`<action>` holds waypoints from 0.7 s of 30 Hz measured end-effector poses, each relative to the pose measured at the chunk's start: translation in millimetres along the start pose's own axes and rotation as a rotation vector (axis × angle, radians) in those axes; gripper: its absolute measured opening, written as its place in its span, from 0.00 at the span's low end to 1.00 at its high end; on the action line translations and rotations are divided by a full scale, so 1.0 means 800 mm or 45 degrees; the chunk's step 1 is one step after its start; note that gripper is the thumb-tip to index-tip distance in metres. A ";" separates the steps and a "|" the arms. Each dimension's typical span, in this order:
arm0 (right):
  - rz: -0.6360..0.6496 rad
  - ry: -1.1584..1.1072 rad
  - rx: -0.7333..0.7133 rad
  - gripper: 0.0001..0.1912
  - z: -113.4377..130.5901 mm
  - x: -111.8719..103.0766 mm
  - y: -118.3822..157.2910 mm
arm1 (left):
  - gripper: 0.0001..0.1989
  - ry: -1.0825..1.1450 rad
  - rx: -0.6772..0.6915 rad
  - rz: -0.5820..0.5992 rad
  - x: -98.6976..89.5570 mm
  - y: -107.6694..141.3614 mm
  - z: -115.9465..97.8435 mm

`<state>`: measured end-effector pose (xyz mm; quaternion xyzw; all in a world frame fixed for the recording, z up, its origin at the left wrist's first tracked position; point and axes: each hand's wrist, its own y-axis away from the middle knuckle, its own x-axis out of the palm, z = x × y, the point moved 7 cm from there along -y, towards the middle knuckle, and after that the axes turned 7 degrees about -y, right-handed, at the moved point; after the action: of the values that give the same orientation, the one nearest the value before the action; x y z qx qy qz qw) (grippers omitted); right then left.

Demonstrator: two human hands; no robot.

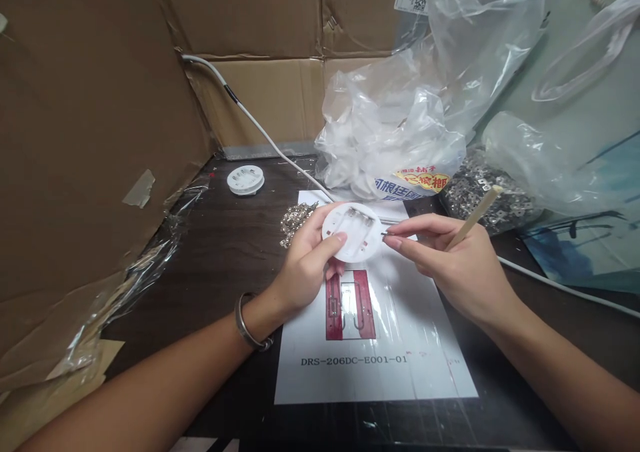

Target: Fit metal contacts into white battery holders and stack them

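My left hand (305, 265) is closed around the edge of a white round plastic battery housing (357, 239), with the thumb lying on its face. The housing is tilted toward me and shows a rectangular recess with metal contacts at its upper end. Just right of it, my right hand (440, 245) pinches a small dark metal piece (385, 234) between thumb and forefinger. A wooden stick (477, 213) also sits in that hand, slanting up past the knuckles. Behind my left hand lies a pile of small shiny metal parts (296, 223).
Under my hands lies a printed sheet (350, 379). Two stacked white round housings (245, 180) sit at the back left. Plastic bags of white parts (370, 139) and metal clips (480, 192) stand at the back right. A white cable (265, 132) crosses behind; cardboard (90, 92) walls the left.
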<state>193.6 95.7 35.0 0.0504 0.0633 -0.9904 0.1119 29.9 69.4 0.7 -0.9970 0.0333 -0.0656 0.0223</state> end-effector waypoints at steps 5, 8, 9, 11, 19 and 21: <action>-0.020 0.072 -0.041 0.05 0.005 0.001 0.004 | 0.31 0.044 -0.010 -0.057 -0.005 -0.003 0.001; -0.035 0.073 -0.114 0.04 0.009 0.003 0.005 | 0.31 0.053 -0.020 -0.071 -0.007 -0.003 0.003; -0.038 0.069 -0.144 0.03 0.011 0.004 0.005 | 0.29 0.045 -0.020 -0.066 -0.007 -0.003 0.003; -0.039 0.080 -0.199 0.01 0.015 0.007 0.007 | 0.22 0.020 -0.022 -0.050 -0.006 -0.002 0.003; -0.069 0.075 -0.163 0.02 0.016 0.008 0.009 | 0.09 -0.135 -0.056 0.007 0.005 0.007 0.004; -0.099 0.014 -0.084 0.07 0.009 0.005 0.007 | 0.09 -0.143 -0.073 0.052 0.009 0.007 0.006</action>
<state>190.6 88.4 41.3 0.0495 0.0984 -0.9911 0.0747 37.6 63.2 -3.7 -0.9985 0.0544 -0.0081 -0.0031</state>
